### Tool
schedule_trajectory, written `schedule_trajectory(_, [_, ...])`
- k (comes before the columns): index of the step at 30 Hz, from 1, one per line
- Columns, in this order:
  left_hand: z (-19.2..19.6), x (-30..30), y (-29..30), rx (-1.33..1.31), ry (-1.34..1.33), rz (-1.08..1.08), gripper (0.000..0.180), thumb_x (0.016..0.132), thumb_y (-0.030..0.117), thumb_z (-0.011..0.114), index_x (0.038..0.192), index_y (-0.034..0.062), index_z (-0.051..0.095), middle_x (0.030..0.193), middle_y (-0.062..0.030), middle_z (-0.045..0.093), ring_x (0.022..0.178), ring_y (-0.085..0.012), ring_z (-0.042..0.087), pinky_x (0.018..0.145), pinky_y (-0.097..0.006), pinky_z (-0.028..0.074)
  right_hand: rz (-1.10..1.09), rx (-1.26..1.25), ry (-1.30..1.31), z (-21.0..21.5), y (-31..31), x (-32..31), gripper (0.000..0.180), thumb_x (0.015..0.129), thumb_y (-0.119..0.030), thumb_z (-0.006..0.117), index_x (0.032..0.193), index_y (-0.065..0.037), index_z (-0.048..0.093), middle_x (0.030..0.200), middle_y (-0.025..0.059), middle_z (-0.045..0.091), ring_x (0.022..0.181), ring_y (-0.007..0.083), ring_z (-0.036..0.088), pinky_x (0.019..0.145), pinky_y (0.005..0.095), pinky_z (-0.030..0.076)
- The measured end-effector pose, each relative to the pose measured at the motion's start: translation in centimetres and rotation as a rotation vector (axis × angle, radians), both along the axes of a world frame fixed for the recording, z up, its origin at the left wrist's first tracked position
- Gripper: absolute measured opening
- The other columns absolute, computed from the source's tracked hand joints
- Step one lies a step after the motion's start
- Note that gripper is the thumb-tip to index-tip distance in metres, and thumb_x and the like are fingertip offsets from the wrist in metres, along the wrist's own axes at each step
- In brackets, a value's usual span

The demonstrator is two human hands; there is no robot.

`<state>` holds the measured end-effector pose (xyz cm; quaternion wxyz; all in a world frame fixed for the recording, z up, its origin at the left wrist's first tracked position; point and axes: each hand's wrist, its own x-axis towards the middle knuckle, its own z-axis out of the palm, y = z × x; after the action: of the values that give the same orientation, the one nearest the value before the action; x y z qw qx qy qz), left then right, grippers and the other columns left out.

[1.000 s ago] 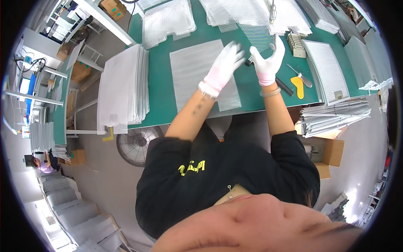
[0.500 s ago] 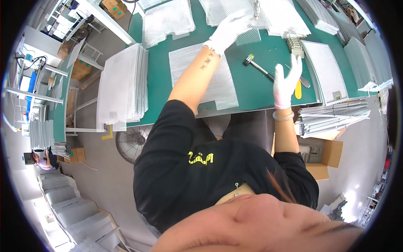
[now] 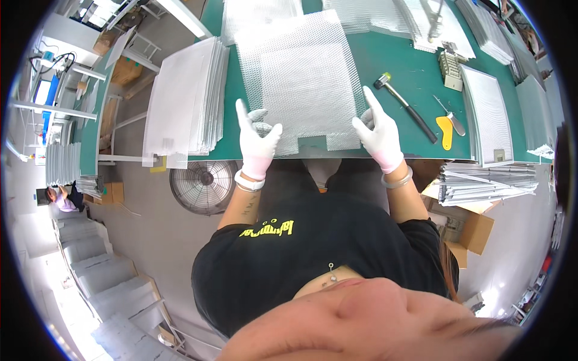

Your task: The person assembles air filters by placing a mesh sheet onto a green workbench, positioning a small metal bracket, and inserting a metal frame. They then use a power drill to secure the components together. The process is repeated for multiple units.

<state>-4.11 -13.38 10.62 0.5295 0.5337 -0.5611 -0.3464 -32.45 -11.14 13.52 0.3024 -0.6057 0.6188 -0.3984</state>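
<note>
Mesh sheet (image 3: 301, 78), silvery and diamond-patterned, lies flat on the green worktop (image 3: 397, 54) straight ahead of us, its near edge at the worktop's front rim. Our left hand (image 3: 257, 139) in a white glove pinches its near left corner, thumb on top. Our right hand (image 3: 378, 133), also gloved, grips the near right corner. Between our hands the sheet's notched edge shows. A mallet (image 3: 404, 106) lies just right of the right hand, and a stack of flat sheets (image 3: 180, 102) sits left.
</note>
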Motion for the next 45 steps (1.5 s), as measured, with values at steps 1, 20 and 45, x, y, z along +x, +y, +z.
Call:
schedule_trajectory(1, [-0.1, 0.3, 0.0, -0.011, -0.156, 0.012, 0.088, 0.077, 0.011, 0.079, 0.152, 0.001, 0.034, 0.116, -0.0109, 0.059, 0.087, -0.0142, 0.06, 0.076, -0.029, 0.053, 0.007, -0.049, 0.073, -0.5, -0.3, 0.3, 0.066, 0.086, -0.019, 0.071, 0.146, -0.007, 0.048, 0.095, 0.0138, 0.068, 0.078, 0.0233, 0.065, 0.076, 0.0318, 0.053])
schedule_trajectory(20, [-3.8, 1.9, -3.4, 0.013, -0.896, -0.093, 0.078, 0.076, 0.043, 0.077, 0.139, 0.0032, 0.053, 0.107, -0.0163, 0.061, 0.1, -0.0327, 0.061, 0.087, -0.043, 0.051, -0.045, -0.092, 0.399, -5.4, -0.3, 1.8, 0.045, 0.087, -0.025, 0.068, 0.129, -0.007, 0.063, 0.106, 0.0158, 0.07, 0.094, 0.0322, 0.068, 0.082, 0.038, 0.054])
schedule_trajectory(45, [-2.3, 2.8, -3.9, -0.002, -1.132, -0.474, 0.079, 0.071, 0.048, 0.079, 0.14, 0.0191, 0.054, 0.152, -0.0183, 0.038, 0.145, -0.0455, 0.024, 0.12, -0.06, 0.01, -0.265, 0.042, 1.371, -5.2, -12.4, -32.6, 0.041, 0.085, -0.012, 0.061, 0.124, -0.019, 0.061, 0.127, 0.0039, 0.065, 0.113, 0.0299, 0.063, 0.091, 0.0453, 0.052])
